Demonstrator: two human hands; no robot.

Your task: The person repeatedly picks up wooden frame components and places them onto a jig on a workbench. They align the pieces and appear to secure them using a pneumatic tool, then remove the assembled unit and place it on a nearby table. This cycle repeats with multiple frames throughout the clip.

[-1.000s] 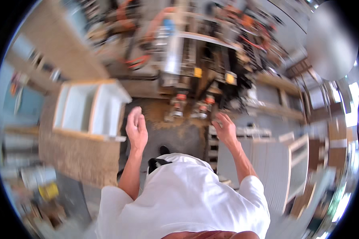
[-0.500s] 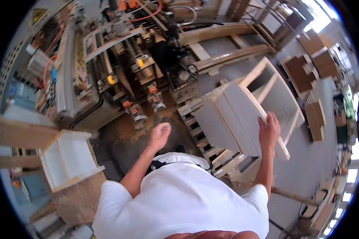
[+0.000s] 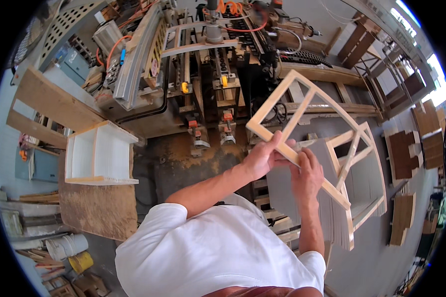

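Note:
A pale wooden frame (image 3: 293, 119) with a crossbar is held up, tilted, in front of me. My left hand (image 3: 262, 157) grips its near bar, thumb on top. My right hand (image 3: 308, 174) closes on the same bar just to the right, its fingers close to those of the left. Below and to the right of the frame stands a tall stack of like frames (image 3: 364, 174), grey on the side facing me. The held frame's right end overlaps the top of that stack in the picture.
Ahead is a woodworking machine (image 3: 214, 33) with rails and red-topped clamps (image 3: 227, 117). At left, another stack of frames (image 3: 104, 153) sits on a brown board (image 3: 96, 208). A pallet (image 3: 282, 222) lies under the right stack. Buckets (image 3: 67, 246) stand at lower left.
The top frame has come up off the right stack and toward the middle. My left hand, empty before, has moved right and taken hold of it. My view has turned left.

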